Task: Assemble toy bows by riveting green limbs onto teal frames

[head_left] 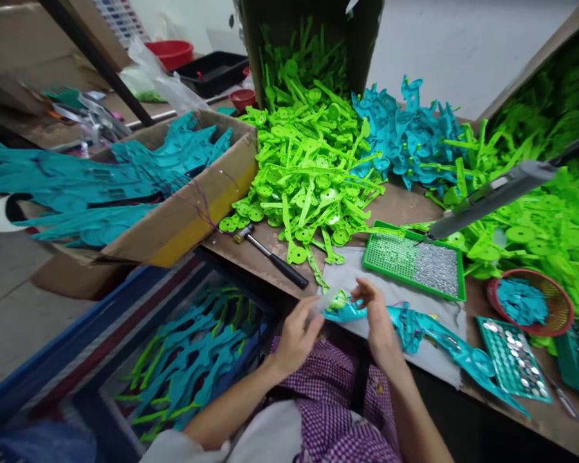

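My left hand [296,337] is closed on a whitish translucent piece [327,300], blurred, whose exact kind I cannot make out. Across from it, my right hand [374,318] has bent fingers held apart, with nothing visible between them. Under and beside both hands lies a long blue plastic part [415,325] on a grey cloth [352,270] at the table edge. A bright green plastic arm [318,270] with a round end meets the blue part near my left fingers. Just beyond my hands is a green tray [374,260] with small silver pieces [437,270].
Green parts [303,173] and blue parts [410,135] are heaped behind. A hammer [275,257] lies left; a power screwdriver [492,196] hangs right. A red basket [564,315] and a tray of metal discs [506,360] sit right. A cardboard box [197,212] and blue-walled bin [72,328] stand left.
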Available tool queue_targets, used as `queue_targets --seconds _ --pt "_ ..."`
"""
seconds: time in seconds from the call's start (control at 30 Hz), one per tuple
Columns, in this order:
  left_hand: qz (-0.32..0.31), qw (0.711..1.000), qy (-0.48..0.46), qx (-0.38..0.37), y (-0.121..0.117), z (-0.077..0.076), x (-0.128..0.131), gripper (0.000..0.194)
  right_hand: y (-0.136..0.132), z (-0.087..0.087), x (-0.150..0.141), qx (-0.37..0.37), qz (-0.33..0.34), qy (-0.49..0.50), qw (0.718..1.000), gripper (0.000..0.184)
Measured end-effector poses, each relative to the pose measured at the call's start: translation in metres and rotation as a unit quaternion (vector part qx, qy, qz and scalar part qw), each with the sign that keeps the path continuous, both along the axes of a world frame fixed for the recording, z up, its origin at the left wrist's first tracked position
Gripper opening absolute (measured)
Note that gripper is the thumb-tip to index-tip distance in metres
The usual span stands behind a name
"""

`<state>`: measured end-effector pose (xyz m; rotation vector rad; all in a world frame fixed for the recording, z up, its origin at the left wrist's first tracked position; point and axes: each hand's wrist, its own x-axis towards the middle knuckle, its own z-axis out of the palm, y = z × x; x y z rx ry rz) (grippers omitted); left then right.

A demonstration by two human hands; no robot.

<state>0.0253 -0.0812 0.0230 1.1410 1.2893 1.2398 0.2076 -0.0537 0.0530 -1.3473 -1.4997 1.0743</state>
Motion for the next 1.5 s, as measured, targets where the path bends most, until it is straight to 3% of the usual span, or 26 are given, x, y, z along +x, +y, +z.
queue_targets --seconds 0.1,0.2,0.27,0.33,0.43,0.57,0.8,0.97,1.13,1.3,1.5 --pt "0.029 0.996 -0.065 -0.052 0.012 -0.007 -0.039 0.028 0.001 -0.010 0.002 -0.021 -0.007 -0.078 0.997 0.034" --pt "0.136 0.975 -0.164 -0.068 0.029 -0.021 -0.061 0.031 -0.001 -0.013 -0.037 0.067 0.073 -0.183 0.978 0.026" --pt "0.232 0.946 -0.222 -0.050 0.042 -0.029 -0.066 0.027 0.005 -0.015 -0.073 0.131 0.127 -0.289 0.940 0.028" --pt "0.295 0.917 -0.265 -0.047 0.053 -0.034 -0.068 0.023 0.018 -0.018 -0.102 0.147 0.132 -0.397 0.896 0.032" --pt "0.317 0.903 -0.285 -0.058 0.061 -0.036 -0.071 0.020 0.038 -0.026 -0.123 0.116 0.128 -0.490 0.854 0.028" --pt "0.296 0.909 -0.284 -0.071 0.062 -0.037 -0.076 0.017 0.053 -0.030 -0.129 0.115 0.146 -0.504 0.844 0.019" --pt "0.271 0.904 -0.316 -0.098 0.065 -0.036 -0.079 0.020 0.072 -0.022 -0.147 0.089 0.165 -0.493 0.850 0.024" --pt "0.243 0.928 -0.263 -0.101 0.051 -0.027 -0.071 0.024 0.047 -0.018 -0.101 0.141 0.179 -0.396 0.889 0.027" --pt "0.144 0.949 -0.237 -0.149 0.037 -0.021 -0.057 0.041 0.036 -0.025 -0.045 0.177 0.110 -0.382 0.901 0.032" --pt "0.099 0.960 -0.212 -0.152 0.042 -0.014 -0.041 0.047 0.055 -0.047 -0.047 0.200 0.166 -0.423 0.868 0.035" --pt "0.001 0.960 -0.199 -0.195 0.030 -0.008 -0.020 0.049 0.050 -0.053 -0.042 0.193 0.152 -0.434 0.867 0.036"
